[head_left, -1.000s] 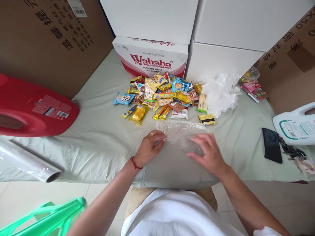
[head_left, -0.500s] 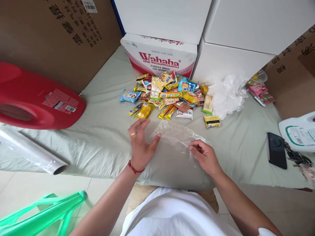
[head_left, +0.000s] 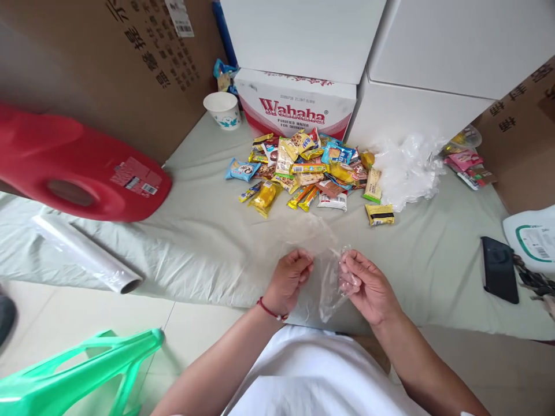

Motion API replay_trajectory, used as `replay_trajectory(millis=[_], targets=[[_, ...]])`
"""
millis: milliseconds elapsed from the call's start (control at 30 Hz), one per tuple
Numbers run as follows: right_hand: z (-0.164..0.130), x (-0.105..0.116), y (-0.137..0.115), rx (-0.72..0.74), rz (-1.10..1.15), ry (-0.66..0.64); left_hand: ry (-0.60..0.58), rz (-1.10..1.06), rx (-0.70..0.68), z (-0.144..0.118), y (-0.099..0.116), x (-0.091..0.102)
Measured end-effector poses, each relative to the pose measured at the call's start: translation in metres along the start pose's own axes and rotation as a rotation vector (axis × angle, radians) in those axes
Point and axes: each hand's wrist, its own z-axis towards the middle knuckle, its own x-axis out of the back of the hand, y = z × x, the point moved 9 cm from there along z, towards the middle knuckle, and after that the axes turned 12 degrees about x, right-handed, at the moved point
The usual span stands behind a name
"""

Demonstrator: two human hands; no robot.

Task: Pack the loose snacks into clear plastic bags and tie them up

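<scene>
A pale green cloth [head_left: 203,242] spread beneath everything on the work surface. At its far side stood the white and red Wahaha carton [head_left: 295,104], with the red jug [head_left: 108,173] lying to the left. In front of the carton was a loose heap of snack packets [head_left: 303,167], and against the heap's right side sat a crumpled mass of clear bags [head_left: 407,176]. Nearer the person, apart from those bags, a thin piece of clear plastic [head_left: 328,292] hung between the two hands, part of it reaching beyond them toward the snacks and a corner drooping below. The right hand [head_left: 368,289] gripped its bunched right side between thumb and fingers. The left hand [head_left: 289,280], fingers curled in, pinched it at the left. Smallest, a single yellow packet [head_left: 380,214] lay just beyond the right hand, untouched.
</scene>
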Motion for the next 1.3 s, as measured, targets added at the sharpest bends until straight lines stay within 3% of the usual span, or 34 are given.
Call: replay_trajectory(millis=[167, 267, 367, 500, 600, 667, 800, 967, 1067, 1133, 1200, 1300], targets=[[0.000, 0.070, -0.042, 0.208, -0.009, 0.252, 0.009, 0.028, 0.015, -0.004, 0.008, 0.031], [-0.009, 0.102, -0.045, 0.256, -0.049, 0.360, 0.041, 0.103, 0.023, -0.012, 0.003, 0.042], [-0.017, 0.094, -0.030, 0.230, -0.090, 0.295, -0.048, 0.231, -0.028, -0.024, -0.001, 0.017], [-0.020, 0.046, -0.012, 0.243, -0.186, 0.072, -0.172, 0.505, -0.192, -0.033, 0.004, -0.040], [-0.016, 0.017, -0.010, 0.293, -0.250, -0.068, -0.168, 0.693, -0.317, -0.028, 0.011, -0.062], [-0.011, 0.015, -0.014, 0.309, -0.244, -0.050, -0.105, 0.674, -0.371, -0.021, 0.019, -0.057], [-0.007, 0.040, -0.032, 0.326, -0.164, 0.105, -0.009, 0.398, -0.351, -0.010, 0.030, -0.021], [-0.011, 0.093, -0.050, 0.365, -0.115, 0.311, 0.152, -0.014, -0.215, 0.001, 0.032, 0.037], [-0.018, 0.125, -0.055, 0.399, -0.191, 0.430, 0.179, -0.117, -0.170, 0.005, 0.029, 0.054], [-0.022, 0.137, -0.059, 0.447, -0.348, 0.465, 0.173, -0.077, -0.169, 0.006, 0.026, 0.053], [-0.023, 0.128, -0.065, 0.551, -0.568, 0.390, 0.144, 0.057, -0.246, 0.000, 0.027, 0.040], [-0.014, 0.081, -0.053, 0.615, -0.810, 0.037, -0.044, 0.312, -0.345, -0.012, 0.023, -0.006]])
